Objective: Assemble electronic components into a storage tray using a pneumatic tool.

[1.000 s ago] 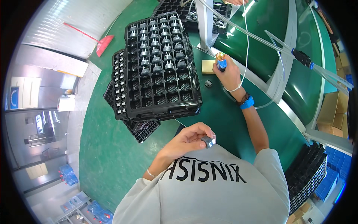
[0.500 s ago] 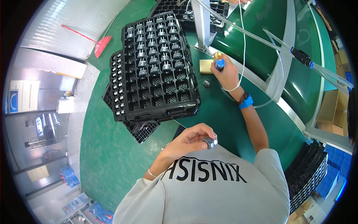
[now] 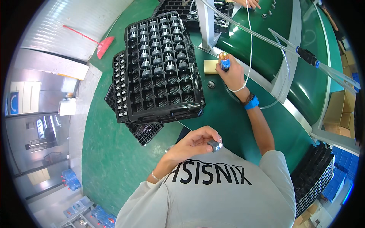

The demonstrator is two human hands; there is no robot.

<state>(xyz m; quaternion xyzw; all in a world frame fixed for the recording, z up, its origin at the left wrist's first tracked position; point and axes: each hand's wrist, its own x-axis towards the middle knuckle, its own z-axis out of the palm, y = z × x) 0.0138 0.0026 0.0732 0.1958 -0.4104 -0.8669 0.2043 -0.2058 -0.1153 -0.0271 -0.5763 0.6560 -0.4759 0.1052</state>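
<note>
My left hand (image 3: 194, 143), close in front of my shirt, pinches a small dark grey plug part (image 3: 216, 146) with a light end face. Further off to the right, my right hand (image 3: 232, 75) is wrapped round a blue handheld tool (image 3: 225, 64) with a brass-coloured tip. Just behind that hand lies a pale yellow block (image 3: 210, 67). Another small dark part (image 3: 211, 84) rests alone on the green table between the block and me. To the left, a black compartment tray (image 3: 163, 72) holds several plugs with upright prongs; its nearer rows show bare pockets.
Beneath the big tray sit more black trays (image 3: 143, 133), one with white pieces (image 3: 121, 91). A metal post (image 3: 206, 26) stands behind the block. Clear tubes and a black connector (image 3: 307, 57) hang at right. A co-worker's hand (image 3: 251, 3) is by loose parts (image 3: 264, 15) at the top.
My right hand and its tool have shifted very slightly right; my left hand has barely moved. At the top, the co-worker's hand reaches further into view and several small loose parts have appeared beside it.
</note>
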